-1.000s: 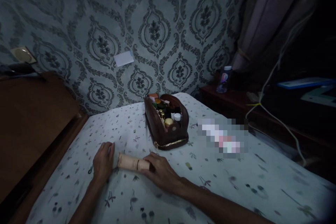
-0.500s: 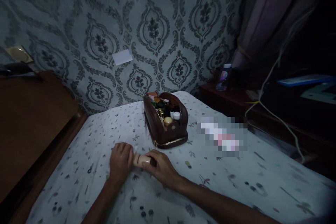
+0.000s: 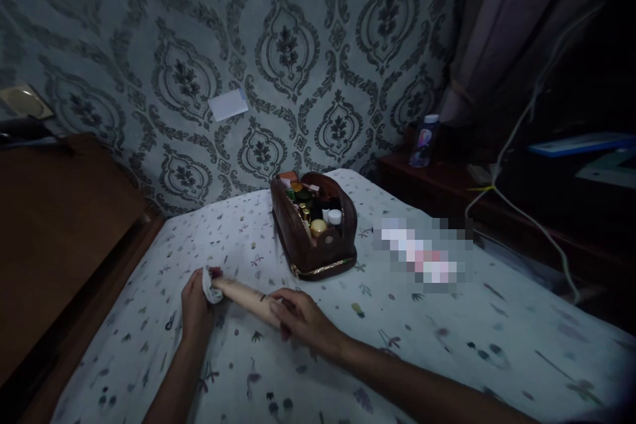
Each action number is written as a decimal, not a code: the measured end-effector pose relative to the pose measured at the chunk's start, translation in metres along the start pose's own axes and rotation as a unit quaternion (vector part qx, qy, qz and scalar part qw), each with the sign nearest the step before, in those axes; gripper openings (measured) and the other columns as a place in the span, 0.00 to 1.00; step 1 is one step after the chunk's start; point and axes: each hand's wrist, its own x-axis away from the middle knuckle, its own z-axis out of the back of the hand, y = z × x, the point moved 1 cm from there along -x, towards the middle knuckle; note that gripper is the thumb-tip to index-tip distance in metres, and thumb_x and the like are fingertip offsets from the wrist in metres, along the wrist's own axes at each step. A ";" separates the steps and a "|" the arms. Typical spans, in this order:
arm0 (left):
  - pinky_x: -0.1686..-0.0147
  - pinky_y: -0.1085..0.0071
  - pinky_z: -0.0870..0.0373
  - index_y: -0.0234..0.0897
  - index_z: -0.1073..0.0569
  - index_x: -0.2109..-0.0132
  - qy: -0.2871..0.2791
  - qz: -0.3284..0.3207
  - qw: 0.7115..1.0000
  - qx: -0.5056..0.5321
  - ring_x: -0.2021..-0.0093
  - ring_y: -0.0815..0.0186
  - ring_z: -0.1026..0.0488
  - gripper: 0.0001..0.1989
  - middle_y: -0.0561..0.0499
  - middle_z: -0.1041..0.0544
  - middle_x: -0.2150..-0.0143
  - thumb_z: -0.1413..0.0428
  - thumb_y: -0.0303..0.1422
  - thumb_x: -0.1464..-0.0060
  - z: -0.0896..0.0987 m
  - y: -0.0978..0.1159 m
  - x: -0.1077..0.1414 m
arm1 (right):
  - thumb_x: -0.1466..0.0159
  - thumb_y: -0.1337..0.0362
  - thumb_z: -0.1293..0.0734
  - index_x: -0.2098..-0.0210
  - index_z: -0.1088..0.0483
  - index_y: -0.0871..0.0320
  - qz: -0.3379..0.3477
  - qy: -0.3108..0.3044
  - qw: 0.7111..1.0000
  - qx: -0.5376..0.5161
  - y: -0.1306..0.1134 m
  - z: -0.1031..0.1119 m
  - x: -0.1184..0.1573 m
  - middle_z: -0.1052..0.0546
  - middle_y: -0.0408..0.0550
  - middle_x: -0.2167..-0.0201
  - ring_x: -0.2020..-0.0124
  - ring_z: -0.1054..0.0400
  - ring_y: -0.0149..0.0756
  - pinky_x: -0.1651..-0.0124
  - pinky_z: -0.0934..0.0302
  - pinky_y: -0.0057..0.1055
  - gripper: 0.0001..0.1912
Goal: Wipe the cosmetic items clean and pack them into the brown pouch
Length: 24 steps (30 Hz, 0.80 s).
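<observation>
My right hand (image 3: pixel 298 318) is closed round the right end of a long beige tube (image 3: pixel 248 299), held at a slant above the bed sheet. At the tube's left end, my left hand (image 3: pixel 195 301) is closed on a crumpled white cloth (image 3: pixel 211 286). Something small and dark red shows at the top of the cloth; I cannot make out what it is. Behind my hands stands an open brown bag (image 3: pixel 318 248), filled with several small bottles and jars, among them a white-capped one (image 3: pixel 334 216) and a round yellowish one (image 3: pixel 318 228).
The patterned sheet (image 3: pixel 437 358) covers the bed. A pixelated patch lies right of the bag. A wooden board (image 3: pixel 64 212) borders the left side. On the right, a bottle (image 3: pixel 424 141) stands on a dark red surface, and a pale cable (image 3: pixel 536 232) hangs down.
My left hand has moved left, away from my right hand. More of the beige tube and the white cloth now show between them. The bag has stayed in place.
</observation>
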 end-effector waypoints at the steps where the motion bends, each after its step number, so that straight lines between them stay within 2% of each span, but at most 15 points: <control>1: 0.72 0.70 0.31 0.34 0.26 0.65 -0.001 0.018 1.000 0.009 0.72 0.64 0.26 0.20 0.50 0.22 0.71 0.44 0.48 0.55 -0.001 0.001 0.001 | 0.39 0.41 0.38 0.56 0.30 0.60 -0.009 -0.013 1.000 -0.014 -0.001 -0.001 0.001 0.32 0.38 0.81 0.80 0.36 0.29 0.76 0.45 0.25 0.28; 4: 0.71 0.70 0.31 0.32 0.25 0.61 -0.035 0.047 0.998 0.018 0.70 0.63 0.25 0.25 0.47 0.21 0.68 0.44 0.52 0.53 -0.004 0.005 0.007 | 0.41 0.38 0.37 0.59 0.32 0.59 -0.052 -0.035 0.994 -0.093 0.001 -0.006 0.002 0.29 0.38 0.81 0.80 0.34 0.28 0.75 0.45 0.24 0.29; 7: 0.67 0.71 0.30 0.35 0.26 0.57 -0.101 -0.003 0.994 -0.040 0.65 0.62 0.25 0.25 0.49 0.22 0.65 0.41 0.51 0.53 -0.008 0.007 0.014 | 0.46 0.36 0.34 0.59 0.35 0.58 -0.100 -0.044 0.975 -0.194 0.008 -0.010 0.000 0.25 0.41 0.78 0.80 0.34 0.27 0.76 0.49 0.24 0.31; 9: 0.66 0.71 0.30 0.37 0.28 0.55 -0.120 -0.032 0.987 -0.100 0.65 0.63 0.26 0.25 0.52 0.23 0.65 0.40 0.50 0.54 -0.010 0.007 0.017 | 0.47 0.37 0.33 0.58 0.37 0.58 -0.115 -0.048 0.963 -0.237 0.014 -0.013 -0.003 0.24 0.44 0.77 0.81 0.34 0.28 0.77 0.51 0.24 0.32; 13: 0.63 0.69 0.30 0.37 0.29 0.60 -0.110 -0.059 0.983 -0.133 0.66 0.62 0.27 0.23 0.52 0.24 0.67 0.40 0.51 0.54 -0.007 0.004 0.014 | 0.47 0.38 0.33 0.60 0.35 0.59 -0.121 -0.051 0.963 -0.236 0.019 -0.014 -0.005 0.26 0.43 0.77 0.81 0.34 0.28 0.77 0.51 0.24 0.31; 18: 0.64 0.70 0.30 0.35 0.27 0.62 -0.074 -0.067 0.988 -0.120 0.67 0.63 0.28 0.21 0.52 0.25 0.69 0.43 0.51 0.48 0.001 -0.001 0.008 | 0.48 0.46 0.28 0.57 0.29 0.60 -0.047 -0.032 0.994 -0.094 0.010 -0.006 -0.003 0.28 0.42 0.70 0.76 0.35 0.26 0.74 0.44 0.24 0.28; 21: 0.67 0.72 0.30 0.35 0.27 0.61 -0.038 -0.051 0.992 -0.105 0.68 0.65 0.28 0.22 0.53 0.25 0.69 0.45 0.52 0.47 0.002 -0.001 0.010 | 0.46 0.48 0.29 0.55 0.29 0.62 -0.010 -0.026 0.999 -0.045 0.004 -0.002 -0.001 0.29 0.43 0.70 0.75 0.34 0.28 0.73 0.42 0.25 0.27; 24: 0.74 0.74 0.32 0.35 0.28 0.61 0.011 -0.019 0.996 -0.091 0.72 0.67 0.29 0.24 0.54 0.26 0.72 0.47 0.54 0.47 -0.001 0.002 0.013 | 0.44 0.47 0.31 0.55 0.30 0.62 -0.005 -0.033 0.998 -0.053 0.001 -0.002 -0.001 0.29 0.42 0.74 0.75 0.34 0.29 0.72 0.42 0.25 0.27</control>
